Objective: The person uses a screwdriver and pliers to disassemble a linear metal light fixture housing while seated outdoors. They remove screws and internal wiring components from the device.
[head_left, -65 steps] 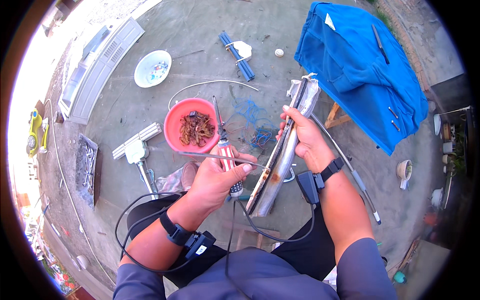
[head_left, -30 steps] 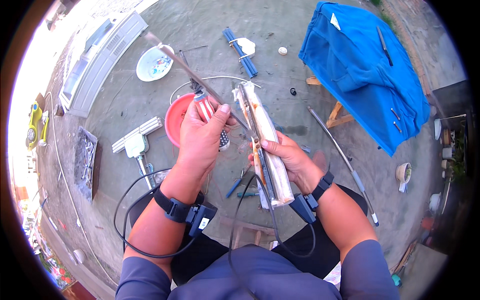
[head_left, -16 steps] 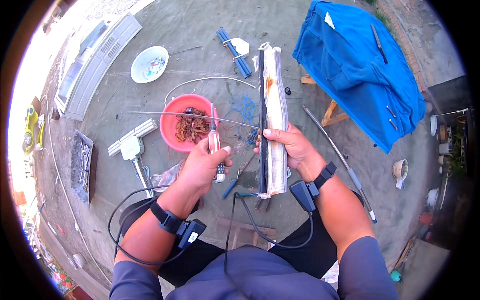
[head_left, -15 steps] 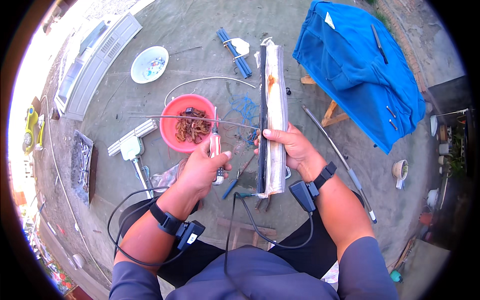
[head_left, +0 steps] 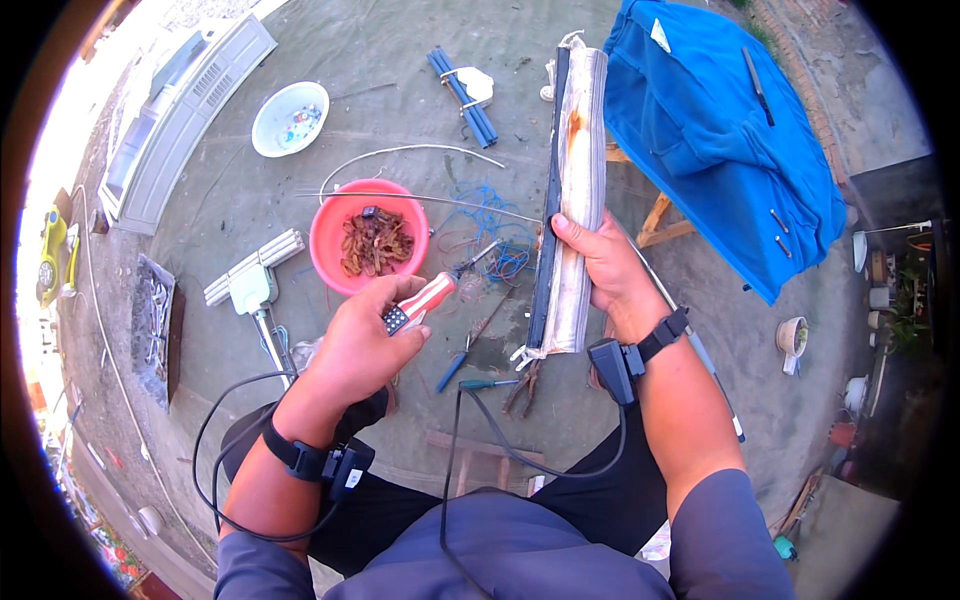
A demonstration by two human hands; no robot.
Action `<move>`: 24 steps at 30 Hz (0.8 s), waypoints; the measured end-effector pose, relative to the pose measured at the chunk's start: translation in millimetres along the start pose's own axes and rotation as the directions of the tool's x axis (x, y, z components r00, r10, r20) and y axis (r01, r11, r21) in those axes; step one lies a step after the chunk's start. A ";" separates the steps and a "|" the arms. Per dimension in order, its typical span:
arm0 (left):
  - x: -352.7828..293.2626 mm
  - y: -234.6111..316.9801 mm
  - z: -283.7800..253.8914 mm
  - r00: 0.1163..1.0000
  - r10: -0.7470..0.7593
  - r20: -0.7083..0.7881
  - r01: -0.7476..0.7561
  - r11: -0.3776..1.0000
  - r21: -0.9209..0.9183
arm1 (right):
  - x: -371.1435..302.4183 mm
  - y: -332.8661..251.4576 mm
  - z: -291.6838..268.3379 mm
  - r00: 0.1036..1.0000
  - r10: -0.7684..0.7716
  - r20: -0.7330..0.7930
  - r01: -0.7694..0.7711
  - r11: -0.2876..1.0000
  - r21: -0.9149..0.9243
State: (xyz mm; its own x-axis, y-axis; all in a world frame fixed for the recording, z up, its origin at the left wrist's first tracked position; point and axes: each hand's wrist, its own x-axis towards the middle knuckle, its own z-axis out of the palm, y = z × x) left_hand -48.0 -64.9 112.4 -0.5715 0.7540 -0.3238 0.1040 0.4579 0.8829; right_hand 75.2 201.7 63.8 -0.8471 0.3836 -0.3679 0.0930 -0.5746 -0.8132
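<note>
My left hand [head_left: 372, 335] is closed around the red-and-white striped handle of a hand tool [head_left: 432, 298]. Its dark neck and narrow metal end point up and right; I cannot tell its exact kind. My right hand [head_left: 606, 262] grips a long, whitish folded bundle [head_left: 572, 215] with a dark strip along its left side and a rust-coloured stain, thumb across the front. From the bundle's left side, near my thumb, a thin metal rod [head_left: 440, 200] reaches left over a pink basin [head_left: 330, 268] of brown pieces. The striped tool is apart from the bundle.
Blue tangled cord [head_left: 490, 215] lies beyond my hands. A blue-handled tool [head_left: 450, 371], a green-handled screwdriver [head_left: 487, 384] and pliers [head_left: 522, 390] are on the ground. Further out are a white basin [head_left: 268, 128], blue tubes [head_left: 465, 100] and a blue cloth-covered stand [head_left: 710, 150].
My left hand has moved left and down, tilting the striped tool from nearly upright to slanting up and right. My right hand has carried the bundle up and right; the rod moved with it.
</note>
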 end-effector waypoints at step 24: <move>-7.2 4.7 -13.4 0.994 0.107 0.009 -0.105 0.984 -0.146 | -5.3 -6.8 1.2 0.998 -0.047 0.029 0.050 0.996 -0.080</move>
State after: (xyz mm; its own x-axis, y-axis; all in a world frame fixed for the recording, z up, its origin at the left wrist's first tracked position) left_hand -54.2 -74.5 123.4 -0.5495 0.8031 -0.2302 0.0434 0.3026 0.9521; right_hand 78.3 202.7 71.8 -0.8653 0.3893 -0.3157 0.0924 -0.4953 -0.8638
